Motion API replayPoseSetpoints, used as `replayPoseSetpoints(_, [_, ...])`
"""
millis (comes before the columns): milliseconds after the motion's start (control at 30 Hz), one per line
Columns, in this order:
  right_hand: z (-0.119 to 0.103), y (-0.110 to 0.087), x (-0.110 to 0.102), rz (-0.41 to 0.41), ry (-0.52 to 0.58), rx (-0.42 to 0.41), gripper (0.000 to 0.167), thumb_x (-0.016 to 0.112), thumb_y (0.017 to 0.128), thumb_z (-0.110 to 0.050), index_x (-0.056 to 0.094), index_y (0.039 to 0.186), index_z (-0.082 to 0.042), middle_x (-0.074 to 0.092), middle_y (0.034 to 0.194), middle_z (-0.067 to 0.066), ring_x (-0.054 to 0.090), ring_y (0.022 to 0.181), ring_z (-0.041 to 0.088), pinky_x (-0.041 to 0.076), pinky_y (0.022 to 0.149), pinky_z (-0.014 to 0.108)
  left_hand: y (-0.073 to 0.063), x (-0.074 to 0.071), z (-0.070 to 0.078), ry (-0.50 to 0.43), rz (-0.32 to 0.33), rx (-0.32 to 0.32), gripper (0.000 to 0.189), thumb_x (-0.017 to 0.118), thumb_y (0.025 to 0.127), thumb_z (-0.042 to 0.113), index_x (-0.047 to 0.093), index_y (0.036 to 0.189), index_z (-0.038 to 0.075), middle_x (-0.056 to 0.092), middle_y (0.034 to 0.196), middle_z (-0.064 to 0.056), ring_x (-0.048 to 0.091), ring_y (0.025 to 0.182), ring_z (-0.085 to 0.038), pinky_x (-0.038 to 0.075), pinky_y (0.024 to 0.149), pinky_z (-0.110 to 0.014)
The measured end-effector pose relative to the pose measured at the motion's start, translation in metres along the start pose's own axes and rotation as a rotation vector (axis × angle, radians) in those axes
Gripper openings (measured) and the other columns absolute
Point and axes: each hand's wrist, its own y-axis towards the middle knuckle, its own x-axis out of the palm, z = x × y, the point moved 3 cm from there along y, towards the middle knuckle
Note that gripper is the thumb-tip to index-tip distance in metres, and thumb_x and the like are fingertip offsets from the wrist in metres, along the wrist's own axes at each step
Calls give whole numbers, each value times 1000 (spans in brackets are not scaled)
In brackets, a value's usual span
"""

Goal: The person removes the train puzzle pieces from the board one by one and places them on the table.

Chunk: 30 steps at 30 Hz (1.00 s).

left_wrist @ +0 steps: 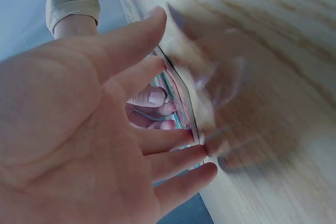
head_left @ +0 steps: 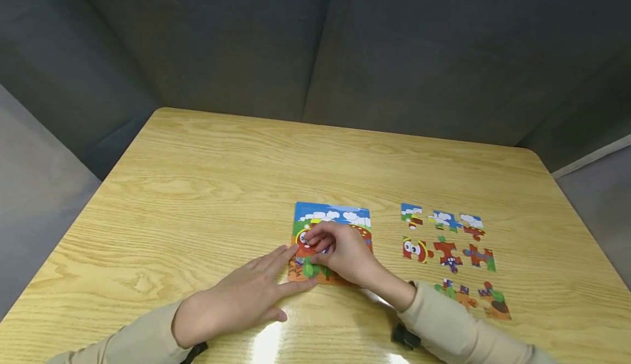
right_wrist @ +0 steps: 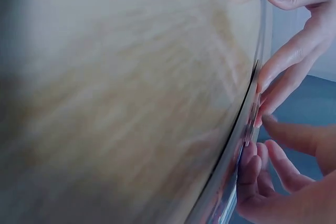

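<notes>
A jigsaw puzzle [head_left: 332,209] with a cartoon picture, blue sky and white clouds lies flat at the table's middle. My right hand [head_left: 347,254] reaches over it with bent fingers, thumb and fingertips pinching a puzzle piece at its left part; the palm and knuckles hide much of the picture. Seen from the left wrist, the right thumb [left_wrist: 155,97] and fingertips are close together right at the surface. My left hand [head_left: 241,298] lies spread at the puzzle's lower left corner, its straight fingers [left_wrist: 176,161] touching the left edge and its thumb near the bottom edge.
Right of the puzzle, several loose pieces lie in spaced rows, among them a piece with eyes [head_left: 415,249], a cloud piece [head_left: 445,220] and a brown-green corner piece [head_left: 497,302]. The right sleeve [head_left: 443,315] passes close beside the lowest row. Dark fabric [head_left: 315,41] stands behind the wooden table [head_left: 197,189].
</notes>
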Motion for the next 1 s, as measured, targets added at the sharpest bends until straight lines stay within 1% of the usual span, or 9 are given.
replayPoseSetpoints(133, [-2, 0, 2, -29, -53, -3, 35, 84, 74, 1, 70, 106, -2, 70, 99, 7, 66, 79, 16, 55, 70, 26, 0, 0, 0, 1, -4, 1, 69, 72, 86, 41, 44, 149, 32, 28, 153, -29, 33, 140, -40, 43, 102, -50])
replayPoseSetpoints(267, [-1, 0, 2, -41, -80, -11, 36, 84, 73, 0, 71, 107, -2, 70, 99, 5, 63, 75, 11, 53, 67, 24, 0, -1, 0, -7, -14, 1, 68, 71, 87, 42, 44, 149, 32, 25, 155, -28, 34, 139, -40, 43, 103, -49])
replayPoseSetpoints(400, [0, 1, 2, -44, -63, -23, 32, 84, 72, 0, 73, 102, -4, 70, 89, 2, 61, 71, 7, 52, 64, 23, -1, 0, -1, -1, -11, 6, 68, 71, 86, 42, 45, 149, 32, 22, 156, -28, 36, 138, -41, 43, 103, -49])
replayPoseSetpoints(467, [-1, 1, 2, -44, -50, -19, 31, 85, 72, 0, 74, 100, -6, 69, 85, 0, 62, 68, 6, 52, 62, 24, -1, 1, -1, 16, 7, 14, 68, 72, 86, 42, 46, 148, 32, 24, 155, -29, 38, 136, -41, 44, 102, -49])
replayPoseSetpoints(633, [-2, 1, -1, -60, -10, -17, 28, 82, 74, 3, 73, 98, -9, 69, 84, 1, 54, 55, 5, 46, 51, 21, -1, 1, -2, 34, 26, 23, 67, 72, 85, 43, 48, 147, 31, 27, 153, -30, 39, 135, -41, 45, 100, -49])
replayPoseSetpoints(767, [0, -4, -17, -86, 32, -28, 22, 78, 79, 4, 71, 95, -9, 67, 77, 2, 52, 52, 6, 42, 48, 21, 0, -1, -1, 5, 2, 12, 67, 70, 86, 42, 46, 148, 32, 25, 154, -29, 37, 137, -42, 45, 100, -50])
replayPoseSetpoints(833, [3, -9, -30, -129, 61, -6, 20, 76, 81, 5, 70, 96, -7, 67, 78, 4, 57, 55, 9, 47, 50, 23, 0, -1, -1, -10, -13, 3, 66, 70, 87, 42, 46, 148, 32, 25, 155, -29, 36, 137, -42, 44, 100, -51])
replayPoseSetpoints(900, [9, -17, -45, -178, 90, 21, 18, 73, 84, 6, 69, 97, -6, 68, 82, 7, 62, 58, 14, 52, 52, 28, 0, -2, -1, -18, -22, -4, 66, 69, 88, 42, 45, 149, 33, 25, 155, -28, 35, 138, -42, 44, 101, -51])
replayPoseSetpoints(1000, [19, -32, -66, -232, 106, 69, 17, 71, 85, 7, 69, 97, -4, 69, 85, 10, 68, 65, 21, 57, 58, 34, -1, -1, -1, -16, -28, -9, 66, 69, 88, 42, 45, 149, 32, 25, 155, -28, 35, 137, -42, 43, 102, -51])
